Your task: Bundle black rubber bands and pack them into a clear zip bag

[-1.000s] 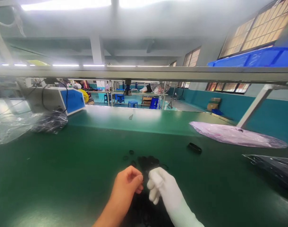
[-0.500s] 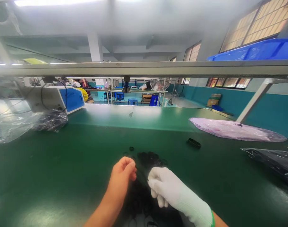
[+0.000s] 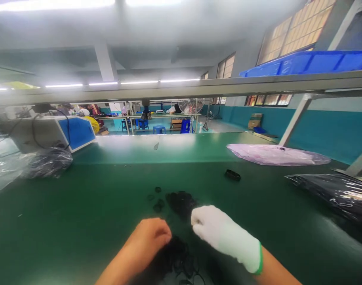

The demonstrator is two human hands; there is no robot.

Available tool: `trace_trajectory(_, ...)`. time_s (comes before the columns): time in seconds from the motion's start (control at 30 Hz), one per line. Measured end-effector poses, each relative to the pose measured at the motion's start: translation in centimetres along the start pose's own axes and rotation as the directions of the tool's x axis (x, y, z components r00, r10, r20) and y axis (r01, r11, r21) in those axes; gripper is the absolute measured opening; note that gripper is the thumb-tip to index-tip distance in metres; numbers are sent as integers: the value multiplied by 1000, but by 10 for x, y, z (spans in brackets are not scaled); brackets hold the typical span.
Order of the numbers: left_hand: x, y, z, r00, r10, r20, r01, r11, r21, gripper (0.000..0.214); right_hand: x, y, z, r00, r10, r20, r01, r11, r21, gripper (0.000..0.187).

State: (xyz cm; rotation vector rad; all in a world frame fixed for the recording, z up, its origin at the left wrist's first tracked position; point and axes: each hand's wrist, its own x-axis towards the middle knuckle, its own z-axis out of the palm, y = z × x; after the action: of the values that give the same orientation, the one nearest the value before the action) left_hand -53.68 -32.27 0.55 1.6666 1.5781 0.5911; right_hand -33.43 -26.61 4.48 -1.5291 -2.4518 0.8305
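Observation:
My bare left hand (image 3: 151, 235) is closed, its fingers curled down at the edge of a near heap of thin black rings (image 3: 183, 263). Whatever its fingertips hold is hidden. To the right, my right hand (image 3: 212, 225), in a white knitted glove with a green cuff, is closed with thumb and fingers together. I cannot make out what is in it. Just beyond it lies a dark pile of black rings (image 3: 181, 202). A few loose black rings (image 3: 159, 206) rest to the left of that pile.
A black oval band (image 3: 233, 175) lies farther back on the green tabletop (image 3: 94, 206). Bagged pink material (image 3: 276, 154) and a shiny black bag (image 3: 332, 194) sit to the right. Clear plastic (image 3: 47, 162) and a blue-sided machine (image 3: 77, 132) stand left. A shelf rail (image 3: 181, 89) crosses above.
My left hand has dropped lower, toward the near heap, with its knuckles turned up. The gloved hand's fingers are drawn in more tightly. The view has shifted to the right.

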Motion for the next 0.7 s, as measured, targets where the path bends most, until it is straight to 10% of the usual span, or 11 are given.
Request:
trace_trajectory(0.1, 2, 2, 2, 999, -21, 47, 13, 987, 163, 21, 2, 1, 6, 996, 17, 90, -9, 996, -89, 10)
trace_trajectory(0.2, 19, 2, 0, 995, -66, -74, 84, 956, 280, 17, 11, 16, 5, 993, 96, -68, -108, 972, -208, 19)
trace_trajectory(0.37, 65, -1, 14, 973, 74, -219, 42, 874, 484, 38, 36, 37, 17, 980, 151, -128, -182, 941, -284, 70)
trace_trajectory(0.5, 93, -2, 31, 973, 170, -158, -51, 821, 568, 31, 61, 34, 29, 989, 90, -114, -122, 939, -322, 34)
trace_trajectory(0.7, 122, -9, 17, 947, 231, -221, -72, 827, 557, 24, 104, 26, 24, 978, 65, -199, -124, 945, -301, 31)
